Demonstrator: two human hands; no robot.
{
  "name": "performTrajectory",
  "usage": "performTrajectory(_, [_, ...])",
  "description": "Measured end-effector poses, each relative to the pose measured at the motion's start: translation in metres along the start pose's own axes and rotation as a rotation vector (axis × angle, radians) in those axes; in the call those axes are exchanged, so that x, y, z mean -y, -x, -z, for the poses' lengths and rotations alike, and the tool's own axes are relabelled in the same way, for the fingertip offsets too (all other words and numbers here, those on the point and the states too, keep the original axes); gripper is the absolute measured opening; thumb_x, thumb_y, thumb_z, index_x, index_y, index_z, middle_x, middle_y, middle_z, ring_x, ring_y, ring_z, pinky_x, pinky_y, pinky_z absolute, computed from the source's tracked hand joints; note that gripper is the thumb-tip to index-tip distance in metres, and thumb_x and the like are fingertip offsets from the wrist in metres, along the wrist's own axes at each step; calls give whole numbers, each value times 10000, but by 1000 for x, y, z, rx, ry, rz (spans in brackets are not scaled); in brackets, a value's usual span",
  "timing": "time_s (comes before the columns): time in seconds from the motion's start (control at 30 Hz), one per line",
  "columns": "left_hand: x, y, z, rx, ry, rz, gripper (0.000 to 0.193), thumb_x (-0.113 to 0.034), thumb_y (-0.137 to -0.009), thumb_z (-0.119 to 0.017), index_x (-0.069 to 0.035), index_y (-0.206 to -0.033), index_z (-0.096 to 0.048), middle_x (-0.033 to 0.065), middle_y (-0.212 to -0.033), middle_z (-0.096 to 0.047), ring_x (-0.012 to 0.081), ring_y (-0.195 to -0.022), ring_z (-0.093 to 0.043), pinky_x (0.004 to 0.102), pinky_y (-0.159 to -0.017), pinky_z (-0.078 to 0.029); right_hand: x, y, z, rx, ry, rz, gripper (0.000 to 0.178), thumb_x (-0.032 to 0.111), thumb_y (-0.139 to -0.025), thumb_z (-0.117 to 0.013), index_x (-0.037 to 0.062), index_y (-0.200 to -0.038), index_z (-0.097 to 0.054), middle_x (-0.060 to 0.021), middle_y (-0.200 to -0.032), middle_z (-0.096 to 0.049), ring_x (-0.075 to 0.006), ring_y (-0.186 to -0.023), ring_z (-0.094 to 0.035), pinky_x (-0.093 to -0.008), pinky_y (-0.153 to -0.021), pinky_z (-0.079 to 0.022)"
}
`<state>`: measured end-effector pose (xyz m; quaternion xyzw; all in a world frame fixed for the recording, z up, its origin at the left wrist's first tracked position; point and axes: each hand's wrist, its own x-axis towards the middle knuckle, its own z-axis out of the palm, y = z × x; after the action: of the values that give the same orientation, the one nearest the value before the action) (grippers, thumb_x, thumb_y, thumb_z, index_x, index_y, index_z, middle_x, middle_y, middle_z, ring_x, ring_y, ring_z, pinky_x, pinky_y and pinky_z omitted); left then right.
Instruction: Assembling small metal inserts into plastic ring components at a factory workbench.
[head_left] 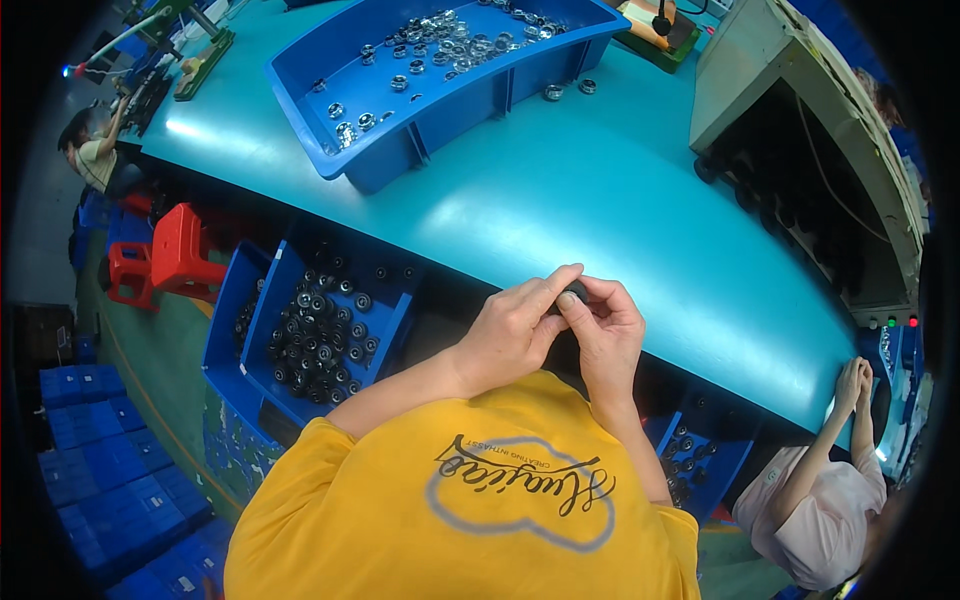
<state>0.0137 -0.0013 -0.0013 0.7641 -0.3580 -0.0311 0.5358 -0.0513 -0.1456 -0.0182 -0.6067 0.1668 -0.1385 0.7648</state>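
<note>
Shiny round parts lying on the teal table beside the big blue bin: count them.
2, side by side: left shiny part and right shiny part, both next to the blue bin, which may hide more.

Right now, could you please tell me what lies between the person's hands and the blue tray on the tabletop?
In the head view, just bare teal tabletop separates the left hand and right hand from the blue tray.

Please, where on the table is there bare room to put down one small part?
The teal table is bare between the blue tray and the left hand, and between the right hand and the cream housing. It is crowded inside the tray with shiny parts; two loose parts lie beside it.
</note>
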Motion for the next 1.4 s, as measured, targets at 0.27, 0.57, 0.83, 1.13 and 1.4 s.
performTrajectory(0.27, [-8, -2, 1, 22, 170, 147, 558, -16, -841, -801, -66, -1374, -643, 80, -962, -725, 86, -684, -612, 249, -606, -510, 3, -6, 8, 97, -362, -228, 189, 9, -939, -763, -3, -1106, -675, -72, -997, -720, -104, -866, -678, -247, -765, -579])
performTrajectory(0.57, [3, 8, -11, -150, -5, -8, 533, 13, -815, -788, -68, -1325, -655, 128, -935, -729, 181, -662, -637, 292, -619, -539, -13, 1, 5, 45, -85, -18, 228, -10, -922, -772, -1, -1130, -678, -62, -1005, -711, -106, -909, -671, -261, -819, -568])
performTrajectory(0.83, [7, -5, 10, 134, 514, 307, 474, -20, -926, -756, -63, -1379, -624, -6, -994, -695, 56, -795, -640, 212, -628, -534, 5, 1, 10, 125, -396, -262, 245, 80, -989, -725, -30, -1201, -674, -95, -1105, -725, -145, -961, -697, -290, -864, -581])
performTrajectory(1.13, [0, 3, 11, 120, 682, 480, 384, -52, -1022, -645, -55, -1402, -591, 28, -1041, -689, 67, -845, -640, 218, -637, -546, 5, 7, 8, 88, -208, -155, 240, 119, -1016, -701, -19, -1213, -710, -79, -1103, -696, -155, -967, -698, -304, -873, -606])
performTrajectory(1.4, [5, 7, 9, 125, 393, 334, 450, -3, -985, -684, -42, -1420, -577, 43, -1109, -691, 94, -925, -675, 233, -705, -561, 0, 6, 3, 47, -126, -62, 234, 126, -1033, -679, -21, -1210, -719, -69, -1072, -697, -130, -950, -692, -275, -827, -618])
